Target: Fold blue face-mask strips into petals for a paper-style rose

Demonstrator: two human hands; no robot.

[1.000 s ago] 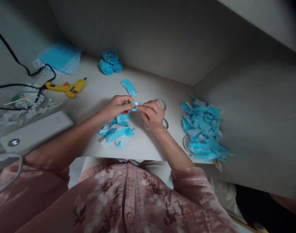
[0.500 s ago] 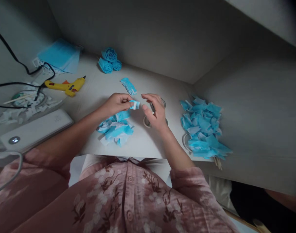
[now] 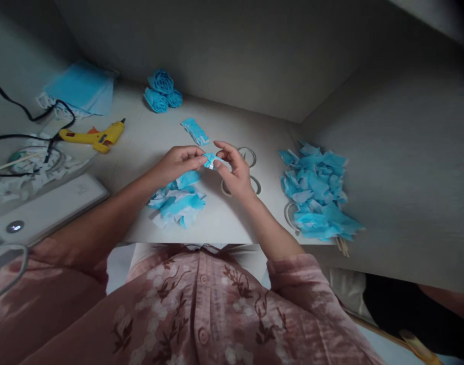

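Observation:
Between the fingertips of both hands is a small folded blue piece of mask fabric [image 3: 209, 160] with a white strip on it. My left hand [image 3: 182, 161] pinches its left side between thumb and fingers. My right hand [image 3: 236, 173] has its thumb on the right edge, fingers curled around with the index finger raised. Just beyond lies a flat folded blue strip [image 3: 195, 132]. Loose blue and white fabric pieces [image 3: 181, 203] are heaped below my left wrist. Scissors [image 3: 258, 185], partly hidden, lie beneath my right hand, near a ring-shaped tape roll [image 3: 254, 158].
Blue fabric roses [image 3: 156, 99] stand at the back. On the left are stacked face masks [image 3: 82, 88], a yellow glue gun [image 3: 103, 140], white scraps [image 3: 32, 175] and a white power bank [image 3: 51, 208] with cables. Ruffled blue fabric [image 3: 317, 187] with sticks [image 3: 343, 247] lies at right.
My right hand has moved left, from apart to touching the blue fabric piece, its thumb now on the edge. My left hand keeps its pinch. The camera view has shifted slightly.

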